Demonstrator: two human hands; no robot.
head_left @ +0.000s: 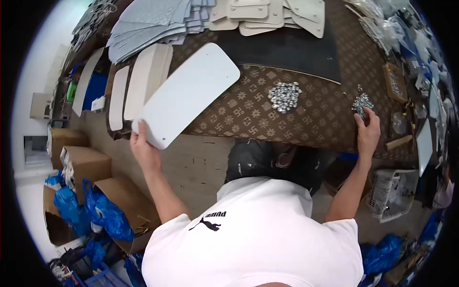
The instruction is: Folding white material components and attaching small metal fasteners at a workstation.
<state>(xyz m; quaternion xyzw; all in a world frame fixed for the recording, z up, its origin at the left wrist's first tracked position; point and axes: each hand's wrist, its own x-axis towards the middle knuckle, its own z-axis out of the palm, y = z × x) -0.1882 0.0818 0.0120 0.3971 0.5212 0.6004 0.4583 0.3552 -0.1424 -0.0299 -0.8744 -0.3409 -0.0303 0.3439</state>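
A long white panel [186,98] with rounded corners and small holes near its ends slants over the table's near left edge. My left hand [142,142] grips its lower left corner, thumb on top. To the right, my right hand [368,134] reaches to a pile of small metal fasteners [362,104]. Its thumb and forefinger are bent and apart at the pile's near side, and I see nothing held between them. Between the hands, a heap of shiny round metal caps [284,97] sits on the patterned brown tabletop [253,107].
Cream panels [148,76] are stacked at the left. Grey sheets [148,24] and cream pieces with metal fasteners [267,14] lie at the far side, near a black mat [287,52]. A wooden box of small parts [394,81] stands right. Cardboard boxes [86,162] crowd the floor at left.
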